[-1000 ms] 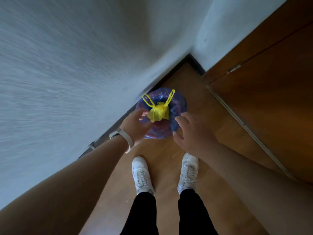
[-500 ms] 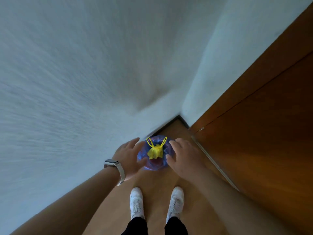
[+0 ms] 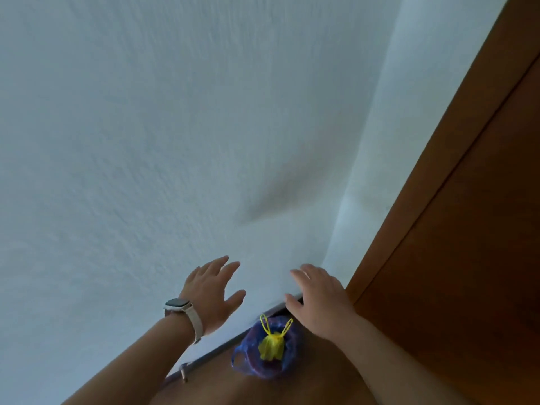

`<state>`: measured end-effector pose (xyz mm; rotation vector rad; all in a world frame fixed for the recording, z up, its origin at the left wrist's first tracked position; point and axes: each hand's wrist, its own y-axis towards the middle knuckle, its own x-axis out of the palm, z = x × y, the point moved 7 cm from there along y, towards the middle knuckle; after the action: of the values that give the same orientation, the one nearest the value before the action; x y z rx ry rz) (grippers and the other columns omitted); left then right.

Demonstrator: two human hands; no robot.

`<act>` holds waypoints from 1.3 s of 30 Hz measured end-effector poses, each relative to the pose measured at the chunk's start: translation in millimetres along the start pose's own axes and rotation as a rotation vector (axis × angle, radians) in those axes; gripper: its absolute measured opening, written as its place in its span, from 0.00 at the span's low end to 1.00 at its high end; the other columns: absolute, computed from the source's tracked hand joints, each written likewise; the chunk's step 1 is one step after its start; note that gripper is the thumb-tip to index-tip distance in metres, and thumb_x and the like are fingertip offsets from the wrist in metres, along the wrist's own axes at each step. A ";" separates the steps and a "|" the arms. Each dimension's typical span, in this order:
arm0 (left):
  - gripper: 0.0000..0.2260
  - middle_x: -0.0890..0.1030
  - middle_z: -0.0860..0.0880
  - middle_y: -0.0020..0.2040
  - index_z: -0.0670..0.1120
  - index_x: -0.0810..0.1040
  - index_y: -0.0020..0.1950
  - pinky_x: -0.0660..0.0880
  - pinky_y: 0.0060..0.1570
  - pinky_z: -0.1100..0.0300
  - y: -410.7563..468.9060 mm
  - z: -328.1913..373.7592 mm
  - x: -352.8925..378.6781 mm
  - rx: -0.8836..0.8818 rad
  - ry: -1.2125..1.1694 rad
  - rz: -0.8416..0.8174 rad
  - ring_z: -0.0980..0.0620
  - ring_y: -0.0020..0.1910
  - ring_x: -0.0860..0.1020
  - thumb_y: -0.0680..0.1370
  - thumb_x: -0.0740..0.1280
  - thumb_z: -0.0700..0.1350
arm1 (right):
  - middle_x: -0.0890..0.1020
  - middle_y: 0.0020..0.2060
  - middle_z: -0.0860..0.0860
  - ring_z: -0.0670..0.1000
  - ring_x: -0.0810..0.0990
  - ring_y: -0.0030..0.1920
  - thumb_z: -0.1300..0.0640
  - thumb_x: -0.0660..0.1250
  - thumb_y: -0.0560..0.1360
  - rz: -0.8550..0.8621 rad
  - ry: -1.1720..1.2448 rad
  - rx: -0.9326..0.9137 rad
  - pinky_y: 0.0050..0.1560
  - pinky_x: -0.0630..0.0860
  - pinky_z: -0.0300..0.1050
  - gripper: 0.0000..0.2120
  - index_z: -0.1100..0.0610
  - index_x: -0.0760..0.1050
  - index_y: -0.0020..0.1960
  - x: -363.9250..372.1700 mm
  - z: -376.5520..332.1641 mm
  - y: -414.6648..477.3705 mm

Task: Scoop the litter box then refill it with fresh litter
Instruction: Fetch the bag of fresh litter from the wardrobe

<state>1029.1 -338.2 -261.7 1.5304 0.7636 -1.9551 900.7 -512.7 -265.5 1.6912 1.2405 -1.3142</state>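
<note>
Waste: blue translucent plastic bag (image 3: 248, 356) with yellow drawstring knot (image 3: 271, 346) on wooden floor (image 3: 263, 393), corner against white wall (image 3: 175, 141) | left hand (image 3: 211, 296) spread, empty | right hand (image 3: 318, 299) spread, empty, above bag | risk: loose knot, bag slumps, spills.

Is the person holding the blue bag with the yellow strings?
No: the left hand and right hand are open and empty, and the blue bag sits on the floor.

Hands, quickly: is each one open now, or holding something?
Left hand: open, holding nothing.
Right hand: open, holding nothing.
</note>
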 end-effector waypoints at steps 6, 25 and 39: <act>0.29 0.61 0.53 0.77 0.58 0.61 0.76 0.55 0.74 0.50 -26.9 -0.7 -42.4 -0.019 0.012 0.106 0.50 0.75 0.61 0.77 0.59 0.64 | 0.71 0.68 0.52 0.56 0.71 0.66 0.36 0.43 0.71 0.039 -0.034 -0.104 0.63 0.70 0.52 0.37 0.53 0.68 0.71 -47.1 -34.7 -0.9; 0.28 0.62 0.54 0.77 0.59 0.61 0.75 0.56 0.74 0.50 -173.8 -120.9 -133.7 -0.119 -0.043 0.272 0.50 0.75 0.62 0.77 0.61 0.63 | 0.69 0.68 0.48 0.51 0.68 0.67 0.39 0.56 0.79 0.072 -0.074 -0.270 0.65 0.67 0.48 0.25 0.50 0.66 0.72 -74.7 -239.1 -41.5; 0.28 0.62 0.54 0.77 0.59 0.62 0.75 0.57 0.73 0.51 -356.9 -302.8 -141.9 -0.499 -0.038 0.300 0.50 0.75 0.62 0.76 0.59 0.64 | 0.69 0.68 0.47 0.51 0.68 0.66 0.39 0.55 0.79 -0.043 -0.087 -0.686 0.65 0.66 0.47 0.26 0.51 0.66 0.72 -5.1 -476.6 -72.4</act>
<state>1008.5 136.3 -144.8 1.2185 0.8682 -1.4344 993.5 -61.8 -122.2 1.1108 1.4622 -0.8275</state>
